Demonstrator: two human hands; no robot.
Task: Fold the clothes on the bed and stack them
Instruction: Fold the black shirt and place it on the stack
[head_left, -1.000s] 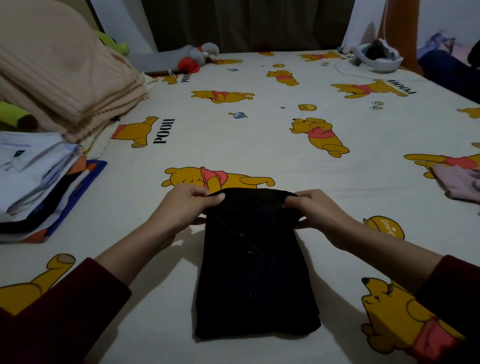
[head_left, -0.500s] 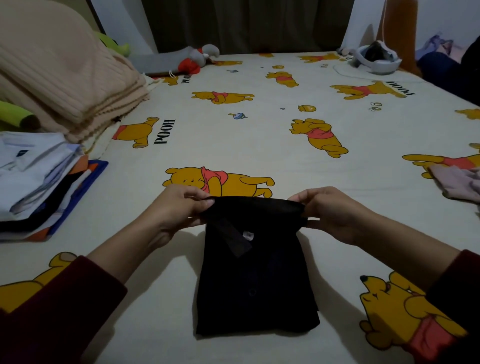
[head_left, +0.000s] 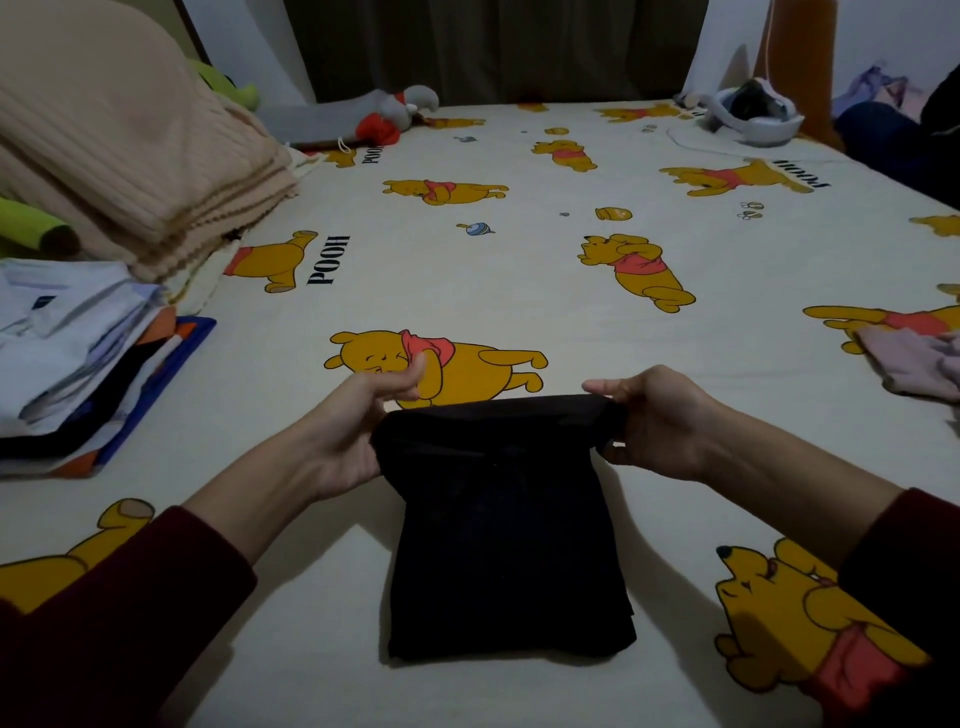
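The big bed (head_left: 519, 291) has a cream sheet with yellow bears on it. On its left side sits a folded tan blanket (head_left: 130, 156), and in front of that a stack of folded clothes (head_left: 78, 358). A black shirt (head_left: 506, 540) lies folded near the front edge. The left hand (head_left: 353, 431) pinches its far left corner, and the right hand (head_left: 654, 421) pinches its far right corner, lifting that edge up. A pink cloth (head_left: 914, 364) lies at the right.

Black garment (head_left: 511, 545) on cream bedsheet (head_left: 467, 280) with yellow bear print; maroon sleeves (head_left: 104, 623).
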